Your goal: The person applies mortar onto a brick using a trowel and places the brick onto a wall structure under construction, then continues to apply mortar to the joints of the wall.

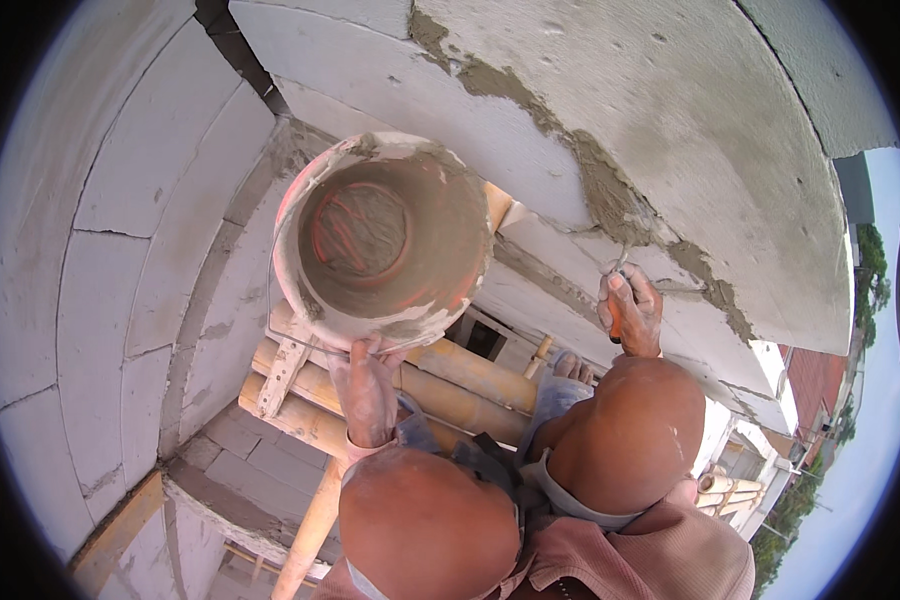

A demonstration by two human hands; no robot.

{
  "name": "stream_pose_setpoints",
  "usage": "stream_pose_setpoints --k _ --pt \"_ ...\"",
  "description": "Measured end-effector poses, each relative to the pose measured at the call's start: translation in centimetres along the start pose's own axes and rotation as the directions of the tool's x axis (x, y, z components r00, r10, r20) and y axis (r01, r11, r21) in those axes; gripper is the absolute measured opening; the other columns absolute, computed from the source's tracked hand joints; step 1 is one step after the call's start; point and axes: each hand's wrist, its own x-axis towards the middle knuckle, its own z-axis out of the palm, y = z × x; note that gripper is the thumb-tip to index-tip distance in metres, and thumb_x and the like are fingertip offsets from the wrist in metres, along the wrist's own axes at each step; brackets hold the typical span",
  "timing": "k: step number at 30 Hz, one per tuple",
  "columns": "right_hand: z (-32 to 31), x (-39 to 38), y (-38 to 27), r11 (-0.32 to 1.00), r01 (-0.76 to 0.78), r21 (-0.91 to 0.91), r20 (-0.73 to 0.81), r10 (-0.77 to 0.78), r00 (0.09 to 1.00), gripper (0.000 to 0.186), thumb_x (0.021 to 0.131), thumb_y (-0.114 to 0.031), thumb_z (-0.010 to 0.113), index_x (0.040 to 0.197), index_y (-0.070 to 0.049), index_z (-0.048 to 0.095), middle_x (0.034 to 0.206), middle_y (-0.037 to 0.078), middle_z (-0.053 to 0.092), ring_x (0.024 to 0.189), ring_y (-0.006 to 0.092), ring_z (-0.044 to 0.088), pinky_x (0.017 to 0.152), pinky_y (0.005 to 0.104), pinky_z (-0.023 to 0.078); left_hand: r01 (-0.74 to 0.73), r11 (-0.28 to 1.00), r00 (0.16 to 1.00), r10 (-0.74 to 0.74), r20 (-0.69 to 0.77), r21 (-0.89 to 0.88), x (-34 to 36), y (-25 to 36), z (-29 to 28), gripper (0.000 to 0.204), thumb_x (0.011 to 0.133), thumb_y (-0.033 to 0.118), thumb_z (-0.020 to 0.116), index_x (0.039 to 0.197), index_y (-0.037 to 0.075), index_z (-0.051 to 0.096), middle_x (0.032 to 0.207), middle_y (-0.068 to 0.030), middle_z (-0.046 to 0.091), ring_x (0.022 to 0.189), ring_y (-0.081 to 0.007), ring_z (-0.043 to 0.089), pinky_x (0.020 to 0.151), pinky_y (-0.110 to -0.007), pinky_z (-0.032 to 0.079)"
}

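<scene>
A mortar-smeared bucket [448,235] with reddish patches stands tilted toward me at the middle left, with a little grey mortar [362,228] at its bottom. My left hand [367,392] is closed on the bucket's near rim, beside its thin wire handle. My right hand [634,308] is wrapped round the orange handle of a trowel [615,322]; its metal neck points up at the wall, and its blade is hard to make out. Just above it, wet mortar [610,180] fills a rough joint across the pale block wall [710,150].
Bamboo poles [460,385] form a scaffold under the bucket, with a light wooden batten [288,365] across them. Another block wall [110,250] rises on the left. Below lies a lower block course [270,470]. A red roof [812,385] and trees show far right.
</scene>
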Motion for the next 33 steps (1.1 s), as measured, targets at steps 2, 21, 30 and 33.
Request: stream_pose_setpoints --k 2,21,30,33 --pt "-1.1 -2.2 -0.7 0.993 0.015 0.120 -0.031 -0.011 0.999 0.027 0.101 -0.025 0.059 0.112 0.000 0.059 0.076 0.005 0.056 0.052 0.0097 0.048 0.045 0.0228 0.034 0.007 1.000 0.999 -0.007 0.050 -0.003 0.2 -0.3 -1.1 0.045 0.101 0.019 0.057 0.139 0.010 0.036 0.122 -0.0112 0.057 0.106 -0.0282 0.063 0.092 -0.056 0.055" --pt "12.5 3.5 -5.0 0.315 0.726 -0.612 0.703 -0.204 0.681 0.033 0.098 -0.013 0.055 0.124 0.007 0.052 0.106 0.027 0.060 0.093 0.0445 0.062 0.079 0.0481 0.052 0.044 0.975 0.999 -0.046 0.002 0.219 1.7 -0.5 0.1 0.030 0.093 0.006 0.053 0.123 0.003 0.047 0.109 -0.0114 0.058 0.095 -0.0233 0.065 0.085 -0.045 0.060" --pt "13.9 3.3 -5.4 0.366 0.839 -0.403 0.721 -0.439 0.537 0.033 0.099 -0.016 0.052 0.123 0.006 0.054 0.098 0.026 0.061 0.077 0.0419 0.064 0.068 0.0489 0.054 -0.050 0.968 0.999 0.053 -0.005 0.248 1.7 0.2 -1.5 0.030 0.093 0.009 0.057 0.120 -0.005 0.053 0.109 -0.0113 0.062 0.093 -0.0183 0.066 0.081 -0.035 0.060" --pt "13.6 3.2 -2.2 0.279 0.819 -0.501 0.737 -0.359 0.573 0.032 0.099 -0.017 0.052 0.122 0.005 0.055 0.098 0.025 0.062 0.078 0.0423 0.064 0.068 0.0491 0.054 -0.046 0.976 0.998 0.053 -0.026 0.215 2.2 0.3 -0.7 0.031 0.092 0.008 0.058 0.120 -0.005 0.053 0.110 -0.0104 0.063 0.092 -0.0181 0.066 0.076 -0.033 0.060"
